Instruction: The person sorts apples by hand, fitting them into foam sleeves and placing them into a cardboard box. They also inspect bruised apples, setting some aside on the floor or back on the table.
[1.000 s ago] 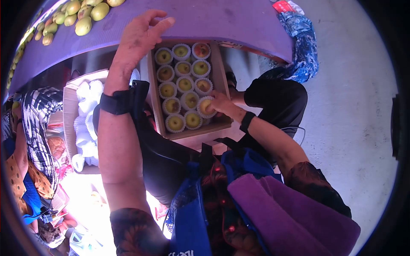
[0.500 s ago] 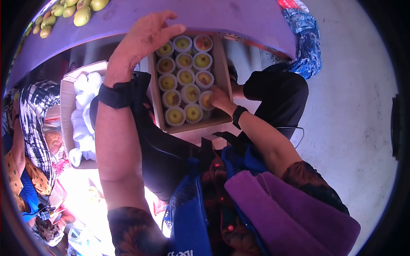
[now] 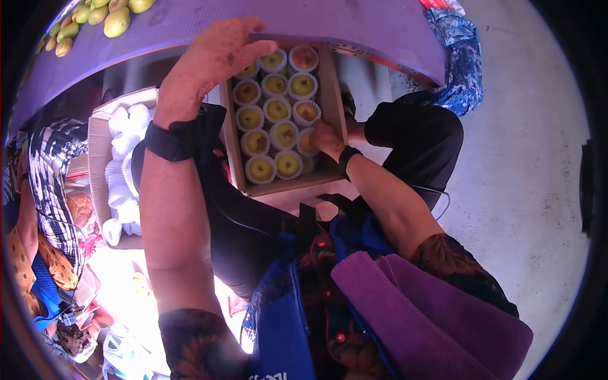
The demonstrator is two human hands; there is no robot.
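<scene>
A cardboard box [image 3: 285,187] holds several yellow-green fruits, each in a white foam net. My right hand [image 3: 327,137] reaches into the box's right side and grips a netted fruit [image 3: 306,142] in the right-hand column. My left hand [image 3: 212,58] is raised over the box's upper left corner, fingers spread, palm down, holding nothing; it hides part of one fruit. A black band wraps each wrist.
A purple-covered table [image 3: 190,25] runs across the top, with loose fruits [image 3: 117,21] at its left end. A second cardboard box [image 3: 98,145] of white foam nets stands to the left. Grey concrete floor [image 3: 525,145] lies to the right. A patterned blue cloth [image 3: 462,57] hangs at the table's end.
My right hand has pushed the netted fruit deeper into the box's right column. My left hand has drifted slightly right over the box corner. The view has shifted a little.
</scene>
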